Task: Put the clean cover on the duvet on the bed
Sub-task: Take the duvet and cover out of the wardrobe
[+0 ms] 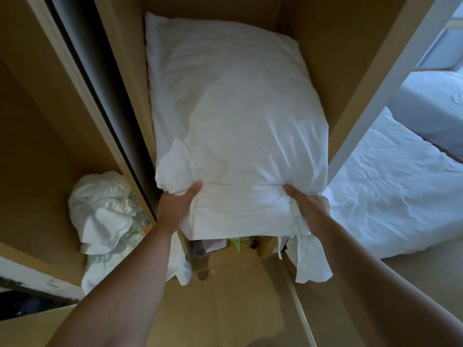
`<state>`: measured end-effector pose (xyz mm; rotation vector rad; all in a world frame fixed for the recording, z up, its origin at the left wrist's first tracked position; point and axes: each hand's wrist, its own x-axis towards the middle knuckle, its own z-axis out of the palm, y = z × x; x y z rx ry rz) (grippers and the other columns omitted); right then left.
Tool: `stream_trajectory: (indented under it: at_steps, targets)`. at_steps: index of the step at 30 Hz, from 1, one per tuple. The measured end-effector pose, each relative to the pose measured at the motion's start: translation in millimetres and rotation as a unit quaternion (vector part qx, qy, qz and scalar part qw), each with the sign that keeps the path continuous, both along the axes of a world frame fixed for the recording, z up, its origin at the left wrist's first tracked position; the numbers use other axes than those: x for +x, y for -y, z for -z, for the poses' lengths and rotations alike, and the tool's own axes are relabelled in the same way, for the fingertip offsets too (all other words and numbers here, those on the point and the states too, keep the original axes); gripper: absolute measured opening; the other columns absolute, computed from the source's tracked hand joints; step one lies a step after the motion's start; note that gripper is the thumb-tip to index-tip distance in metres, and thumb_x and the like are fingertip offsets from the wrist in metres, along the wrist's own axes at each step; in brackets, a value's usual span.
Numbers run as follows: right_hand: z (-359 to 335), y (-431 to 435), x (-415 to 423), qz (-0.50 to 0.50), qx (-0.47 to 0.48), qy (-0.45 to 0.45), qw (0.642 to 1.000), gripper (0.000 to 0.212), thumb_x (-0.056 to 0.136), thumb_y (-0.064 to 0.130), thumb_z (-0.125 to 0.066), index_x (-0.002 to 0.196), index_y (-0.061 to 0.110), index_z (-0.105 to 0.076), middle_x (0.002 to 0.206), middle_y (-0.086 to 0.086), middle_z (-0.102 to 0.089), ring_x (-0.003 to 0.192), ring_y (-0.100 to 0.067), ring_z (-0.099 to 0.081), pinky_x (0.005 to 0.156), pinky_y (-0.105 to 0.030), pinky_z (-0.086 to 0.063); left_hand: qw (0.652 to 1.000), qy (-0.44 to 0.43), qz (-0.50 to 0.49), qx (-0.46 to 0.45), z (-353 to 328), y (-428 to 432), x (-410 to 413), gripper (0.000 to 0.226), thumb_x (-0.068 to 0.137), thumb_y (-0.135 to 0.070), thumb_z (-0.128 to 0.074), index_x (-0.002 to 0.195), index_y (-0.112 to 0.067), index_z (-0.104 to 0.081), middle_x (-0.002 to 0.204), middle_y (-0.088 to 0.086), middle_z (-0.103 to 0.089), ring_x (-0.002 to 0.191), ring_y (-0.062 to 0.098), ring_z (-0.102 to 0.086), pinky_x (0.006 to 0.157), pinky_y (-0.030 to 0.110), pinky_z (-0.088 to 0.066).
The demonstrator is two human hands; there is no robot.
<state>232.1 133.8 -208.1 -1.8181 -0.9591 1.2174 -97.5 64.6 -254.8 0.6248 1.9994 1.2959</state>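
A large white pillow (233, 96) lies on a folded white cover (240, 214) on a wardrobe shelf, straight ahead of me. My left hand (179, 200) grips the stack at its front left corner, thumb on top. My right hand (307, 205) grips its front right corner, where white fabric ties and a loose flap (310, 256) hang down. The bed (390, 186) with rumpled white bedding is at the right, outside the wardrobe.
Brown wardrobe walls (333, 53) close in on both sides, with a white door frame (390, 71) at the right. A crumpled white bundle (102, 211) sits in the left compartment. Small items (238, 242) lie under the shelf. A dark sliding-door rail (100, 83) runs on the left.
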Motion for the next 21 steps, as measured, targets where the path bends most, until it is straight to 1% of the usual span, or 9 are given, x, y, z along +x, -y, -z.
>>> stream_trajectory:
  at_steps: [3, 6, 7, 9, 11, 13, 15, 19, 21]
  targets:
    - [-2.4, 4.5, -0.5, 0.009, 0.016, -0.027, 0.999, 0.088, 0.019, 0.074, -0.091, 0.089, 0.031, -0.057, 0.099, 0.008, -0.068, 0.091, -0.017, -0.065, 0.085, -0.037, -0.053, 0.999, 0.034, -0.009, 0.016, -3.7, 4.4, 2.7, 0.102, 0.037, -0.085, -0.085, 0.117, -0.028, -0.059, 0.097, -0.022, -0.059, 0.1, 0.014, -0.063, 0.079, 0.024, -0.047]
    - [-2.6, 17.1, 3.7, 0.02, 0.023, -0.036, 0.999, 0.101, 0.027, 0.067, -0.095, 0.111, 0.022, -0.064, 0.109, 0.002, -0.07, 0.1, -0.022, -0.066, 0.095, -0.042, -0.054, 0.998, 0.056, 0.006, 0.031, -6.4, 14.3, 8.7, 0.092, 0.041, -0.076, -0.09, 0.112, -0.024, -0.062, 0.106, -0.013, -0.069, 0.105, 0.016, -0.067, 0.091, 0.033, -0.054]
    - [-2.8, 24.2, 5.9, 0.023, 0.024, -0.038, 0.999, 0.105, 0.031, 0.065, -0.096, 0.119, 0.017, -0.064, 0.112, 0.001, -0.07, 0.103, -0.024, -0.066, 0.098, -0.043, -0.053, 0.997, 0.062, 0.013, 0.038, -5.8, 19.2, 10.3, 0.094, 0.042, -0.073, -0.091, 0.114, -0.02, -0.065, 0.11, -0.009, -0.07, 0.107, 0.017, -0.067, 0.096, 0.037, -0.054]
    - [-1.6, 42.6, 11.0, 0.02, 0.031, -0.048, 0.998, 0.1, 0.039, 0.058, -0.098, 0.122, 0.015, -0.063, 0.113, 0.0, -0.069, 0.104, -0.023, -0.066, 0.098, -0.043, -0.054, 0.994, 0.09, 0.031, 0.048, -5.9, 32.7, 13.5, 0.103, 0.041, -0.067, -0.094, 0.123, -0.012, -0.066, 0.116, -0.004, -0.071, 0.108, 0.019, -0.067, 0.101, 0.041, -0.053]
    - [-2.2, 64.9, 16.6, 0.016, 0.044, -0.059, 0.997, 0.08, 0.045, 0.053, -0.098, 0.111, 0.021, -0.065, 0.108, 0.003, -0.071, 0.097, -0.017, -0.069, 0.086, -0.035, -0.057, 0.99, 0.119, 0.049, 0.049, -10.4, 48.0, 17.8, 0.11, 0.036, -0.062, -0.096, 0.127, -0.011, -0.064, 0.117, -0.002, -0.071, 0.108, 0.02, -0.068, 0.1, 0.041, -0.053]
    - [-4.3, 86.5, 21.7, 0.02, 0.06, -0.075, 0.995, 0.062, 0.048, 0.045, -0.099, 0.098, 0.026, -0.067, 0.096, 0.006, -0.074, 0.079, -0.008, -0.072, 0.064, -0.02, -0.056, 0.986, 0.134, 0.078, 0.053, -16.0, 64.9, 21.7, 0.11, 0.03, -0.063, -0.096, 0.123, -0.013, -0.067, 0.114, -0.002, -0.074, 0.107, 0.021, -0.069, 0.096, 0.041, -0.055]
    - [-8.4, 106.5, 28.6, 0.023, 0.075, -0.089, 0.993, 0.058, 0.048, 0.04, -0.1, 0.096, 0.024, -0.07, 0.086, 0.008, -0.077, 0.07, -0.006, -0.073, 0.054, -0.016, -0.054, 0.982, 0.146, 0.106, 0.049, -22.9, 82.2, 25.1, 0.113, 0.026, -0.064, -0.097, 0.123, -0.013, -0.068, 0.112, -0.001, -0.076, 0.105, 0.022, -0.071, 0.096, 0.044, -0.055]
    - [-22.8, 143.6, 48.5, 0.031, 0.086, -0.074, 0.993, 0.073, 0.044, 0.049, -0.098, 0.104, 0.017, -0.072, 0.094, 0.0, -0.077, 0.087, -0.021, -0.073, 0.08, -0.037, -0.06, 0.969, 0.179, 0.166, 0.05, -41.7, 116.7, 36.8, 0.114, 0.027, -0.059, -0.101, 0.125, -0.011, -0.069, 0.113, 0.001, -0.076, 0.105, 0.021, -0.072, 0.098, 0.044, -0.055]
    - [-29.5, 162.8, 61.0, 0.039, 0.103, -0.079, 0.991, 0.077, 0.04, 0.053, -0.096, 0.104, 0.018, -0.073, 0.094, -0.001, -0.077, 0.086, -0.022, -0.074, 0.082, -0.04, -0.06, 0.965, 0.183, 0.18, 0.056, -52.9, 136.7, 50.8, 0.113, 0.026, -0.06, -0.1, 0.124, -0.012, -0.07, 0.112, -0.001, -0.077, 0.106, 0.02, -0.072, 0.092, 0.04, -0.055]
